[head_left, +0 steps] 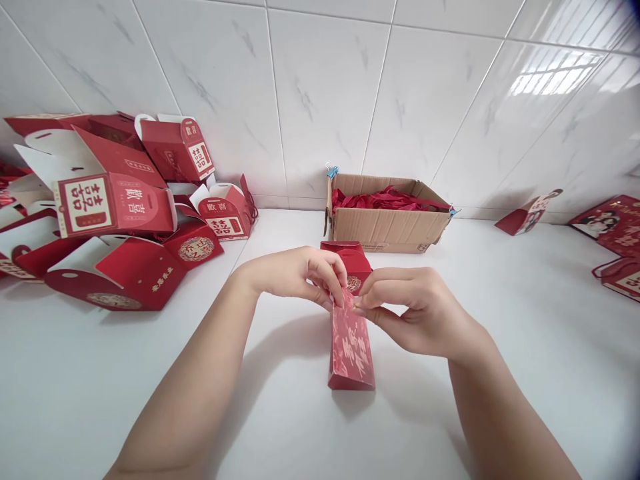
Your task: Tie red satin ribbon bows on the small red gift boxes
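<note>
A flat red paper box [351, 350] with a pale printed pattern lies lengthwise on the white tabletop [75, 400] in front of me. My left hand [295, 273] pinches its far end from the left, fingers curled. From the right, my right hand [417, 307] pinches the same end, thumb and fingers pressed together. The box's far part [347, 257] sticks up behind my fingers.
A heap of folded red gift boxes [115, 207] fills the left back of the table. A brown cardboard carton [385, 223] holding red ribbon stands against the tiled wall. More red boxes and printed cards [607, 227] lie at the right edge.
</note>
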The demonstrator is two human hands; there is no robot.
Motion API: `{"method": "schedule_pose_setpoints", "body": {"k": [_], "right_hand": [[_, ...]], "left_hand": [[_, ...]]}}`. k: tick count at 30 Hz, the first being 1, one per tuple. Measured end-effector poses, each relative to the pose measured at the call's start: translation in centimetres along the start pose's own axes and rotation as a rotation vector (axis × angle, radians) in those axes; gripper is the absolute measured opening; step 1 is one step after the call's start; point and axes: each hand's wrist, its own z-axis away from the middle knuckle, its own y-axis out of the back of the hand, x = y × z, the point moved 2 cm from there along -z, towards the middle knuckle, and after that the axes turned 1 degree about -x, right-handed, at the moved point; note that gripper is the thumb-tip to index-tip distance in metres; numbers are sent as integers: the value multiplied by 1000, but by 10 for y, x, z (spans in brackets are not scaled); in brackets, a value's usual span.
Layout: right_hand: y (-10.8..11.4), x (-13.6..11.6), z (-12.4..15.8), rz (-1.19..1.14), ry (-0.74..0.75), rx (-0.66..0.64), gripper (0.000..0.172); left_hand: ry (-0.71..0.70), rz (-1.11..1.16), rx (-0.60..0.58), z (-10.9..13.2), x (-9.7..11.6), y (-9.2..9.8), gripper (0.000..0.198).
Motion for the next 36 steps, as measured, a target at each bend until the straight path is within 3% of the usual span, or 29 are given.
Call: {"method": "schedule_pose_setpoints", "body": {"k": [5, 10, 16, 21, 28, 36], "right_hand": [[-5, 5, -1, 40, -3, -70, 18], [-9, 6, -1, -8, -100, -138, 13], [-10, 3, -2, -79, -203, -120, 19], [-10, 5, -3, -95, -138, -95, 4], [-11, 6, -1, -140, -125, -141, 13], [-16, 11, 14, -115, -178, -19, 14]], "left_hand": [[16, -18, 1, 0, 0, 0, 18], [42, -15, 2, 0, -2, 0, 21], [66, 23, -23, 1, -1, 1, 23], [86, -42, -24, 2, -1, 3, 22], [85, 49, -45, 1, -1, 2, 24], [96, 3, -11, 1, 1, 0, 24]]}}
